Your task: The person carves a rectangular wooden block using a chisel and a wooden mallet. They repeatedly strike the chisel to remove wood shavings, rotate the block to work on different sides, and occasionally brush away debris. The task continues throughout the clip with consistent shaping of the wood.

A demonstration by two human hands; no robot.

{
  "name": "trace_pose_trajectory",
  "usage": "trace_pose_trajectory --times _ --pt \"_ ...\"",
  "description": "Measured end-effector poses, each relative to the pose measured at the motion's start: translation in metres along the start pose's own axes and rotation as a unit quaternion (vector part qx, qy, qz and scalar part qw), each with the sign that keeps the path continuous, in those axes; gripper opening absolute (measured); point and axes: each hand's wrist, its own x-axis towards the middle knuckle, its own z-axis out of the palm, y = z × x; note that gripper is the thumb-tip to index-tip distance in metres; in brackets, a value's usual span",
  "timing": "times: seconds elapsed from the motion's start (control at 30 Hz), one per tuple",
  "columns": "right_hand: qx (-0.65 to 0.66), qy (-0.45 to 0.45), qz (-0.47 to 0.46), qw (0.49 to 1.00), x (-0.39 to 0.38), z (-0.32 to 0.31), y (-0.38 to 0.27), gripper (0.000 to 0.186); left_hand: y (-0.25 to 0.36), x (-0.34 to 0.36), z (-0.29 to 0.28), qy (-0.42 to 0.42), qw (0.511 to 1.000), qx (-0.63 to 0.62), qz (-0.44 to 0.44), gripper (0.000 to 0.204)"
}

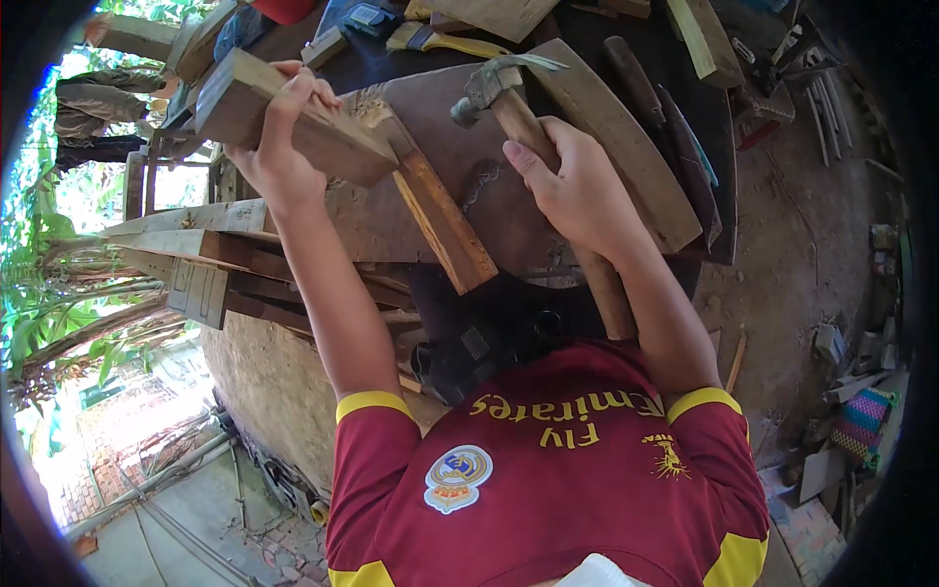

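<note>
My left hand (pixel 279 147) is wrapped round a thick wooden block (pixel 347 144), raised and tilted over the wooden bench top (pixel 499 215). In my right hand (pixel 577 181) is a claw hammer (pixel 516 115), gripped partway along its wooden handle. The hammer's metal head points up and away from me, to the right of the block and apart from it. The handle's lower end reaches back toward my shirt. Between my hands a narrow wooden strip (pixel 442 225) runs from beside the block toward the near bench edge. Wood shavings or rough fibres show near the block's far side.
A long board (pixel 626 147) lies right of the hammer, beside a dark, blade-like tool (pixel 690 171). At the far side are a paintbrush (pixel 445 41) and a small dark device (pixel 367 20). Stacked planks (pixel 196 245) jut out left. Another person (pixel 103 108) is at the far left.
</note>
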Motion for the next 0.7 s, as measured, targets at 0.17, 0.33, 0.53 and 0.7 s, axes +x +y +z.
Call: trace_pose_trajectory --times 0.17,0.33,0.53,0.7 --pt "-0.038 0.041 -0.031 0.998 0.018 0.010 -0.001 0.035 0.010 -0.007 -0.004 0.013 0.999 -0.012 -0.046 0.023" --pt "-0.132 0.044 -0.015 0.990 0.026 0.012 -0.009 0.034 0.021 -0.017 -0.008 0.017 0.969 0.152 -0.193 0.027" --pt "-0.307 0.093 -0.095 0.943 0.021 0.016 -0.007 0.031 0.045 -0.065 -0.025 0.039 0.958 0.092 -0.270 0.032" --pt "-0.358 0.100 -0.108 0.922 0.010 0.015 -0.016 0.046 0.065 -0.121 -0.053 0.060 0.956 0.038 -0.283 0.035"
